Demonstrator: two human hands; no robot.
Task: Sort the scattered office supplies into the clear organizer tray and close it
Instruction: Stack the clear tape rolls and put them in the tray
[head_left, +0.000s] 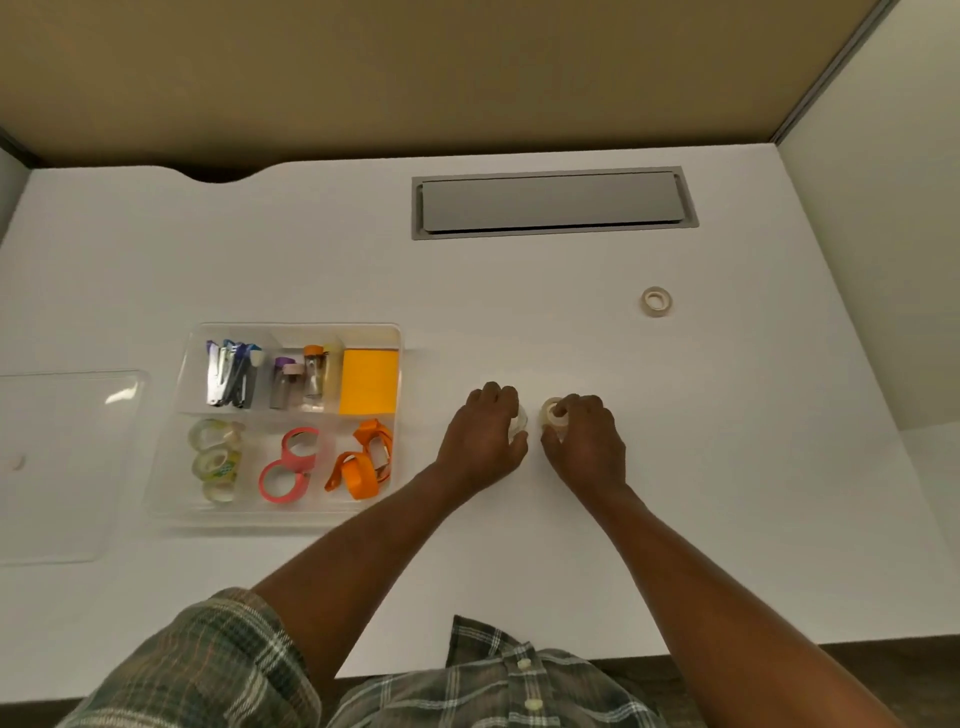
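Head view, referenced to the clear organizer tray on the white desk.

Tray: open, six compartments, all occupied. Far row holds staplers, small vials and an orange sticky-note pad. Near row holds clear tape rolls, pink tape rolls and orange tape rolls. Contents are grouped by kind and colour, consistent with sorting.

Lid: lies flat on the desk just left of the tray, off it, presumably set aside to keep the compartments accessible.

Left hand: right of the tray, resting on the desk, fingers curled closed around a pale tape roll.

Right hand: further right of the tray, just beside the left hand, fingers closed on a second pale tape roll.

Outstanding item: a third loose tape roll lies well to the right of the tray and beyond both hands, untouched.

Assessment: sorting is well advanced; both hands appear to be collecting one roll each, likely to save a trip. Closure not yet done.
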